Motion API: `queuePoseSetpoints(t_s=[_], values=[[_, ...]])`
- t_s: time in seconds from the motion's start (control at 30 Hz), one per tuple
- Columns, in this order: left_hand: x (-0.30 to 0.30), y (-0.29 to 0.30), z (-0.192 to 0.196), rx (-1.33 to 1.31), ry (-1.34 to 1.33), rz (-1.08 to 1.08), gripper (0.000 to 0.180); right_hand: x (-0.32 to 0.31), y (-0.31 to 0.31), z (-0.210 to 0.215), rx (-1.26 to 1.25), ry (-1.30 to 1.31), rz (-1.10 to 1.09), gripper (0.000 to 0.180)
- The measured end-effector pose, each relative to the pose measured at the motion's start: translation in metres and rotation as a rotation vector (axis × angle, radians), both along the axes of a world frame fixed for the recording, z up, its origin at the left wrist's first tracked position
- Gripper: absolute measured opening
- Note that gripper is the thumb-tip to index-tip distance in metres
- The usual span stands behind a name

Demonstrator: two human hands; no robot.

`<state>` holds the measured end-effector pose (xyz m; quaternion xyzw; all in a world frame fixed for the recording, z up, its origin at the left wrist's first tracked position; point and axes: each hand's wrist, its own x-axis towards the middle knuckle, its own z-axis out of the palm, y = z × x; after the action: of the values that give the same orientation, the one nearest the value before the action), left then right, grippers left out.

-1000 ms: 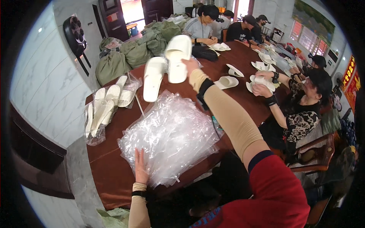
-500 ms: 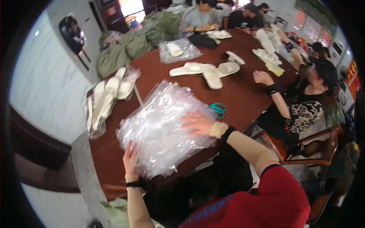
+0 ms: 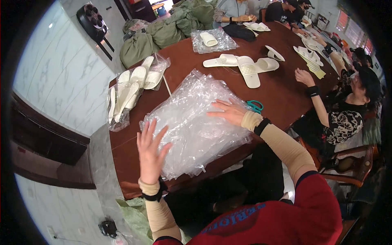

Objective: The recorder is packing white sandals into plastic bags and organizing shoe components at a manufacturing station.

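Observation:
A stack of clear plastic bags (image 3: 192, 118) lies on the brown table (image 3: 286, 102) in front of me. My left hand (image 3: 152, 149) is over the stack's left edge, fingers spread, holding nothing. On the right part of the stack, my right hand (image 3: 230, 113) lies with its fingers stretched out; whether it presses the plastic I cannot tell. Just beyond that wrist are teal-handled scissors (image 3: 255, 106), partly hidden. To the left, several cream slippers (image 3: 136, 77) sit in clear bags. Unbagged cream slippers (image 3: 249, 71) lie beyond the stack.
One bagged slipper (image 3: 208, 39) rests farther back, near a dark cloth (image 3: 240, 32). Green sacks (image 3: 163, 34) are piled behind the table. A co-worker's hand (image 3: 305, 76) is raised over the right side, near a wooden chair (image 3: 353, 163). Other people sit at the far end.
My left hand has risen from the stack's lower left edge and spread its fingers. My right hand stays over the stack's right part. The whole view has shifted.

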<state>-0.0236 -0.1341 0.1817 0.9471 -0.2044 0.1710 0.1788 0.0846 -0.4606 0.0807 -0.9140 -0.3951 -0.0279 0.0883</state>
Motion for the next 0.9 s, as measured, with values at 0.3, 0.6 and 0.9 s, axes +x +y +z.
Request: queuePoseSetpoints(t_s=[0.3, 0.6, 0.9], values=[[0.032, 0.015, -0.161, 0.211, 0.244, 0.335, 0.083, 0.013, 0.04, -0.029, 0.085, -0.097, -0.19, 0.057], [0.041, 0.014, -0.176, 0.305, 0.293, 0.358, 0.086, 0.049, 0.012, -0.031, -0.374, -0.027, -0.358, 0.053], [0.002, 0.061, -0.116, -0.278, 0.082, 0.385, 0.055, -0.034, 0.062, -0.07, -0.15, 0.229, -0.096, 0.068]])
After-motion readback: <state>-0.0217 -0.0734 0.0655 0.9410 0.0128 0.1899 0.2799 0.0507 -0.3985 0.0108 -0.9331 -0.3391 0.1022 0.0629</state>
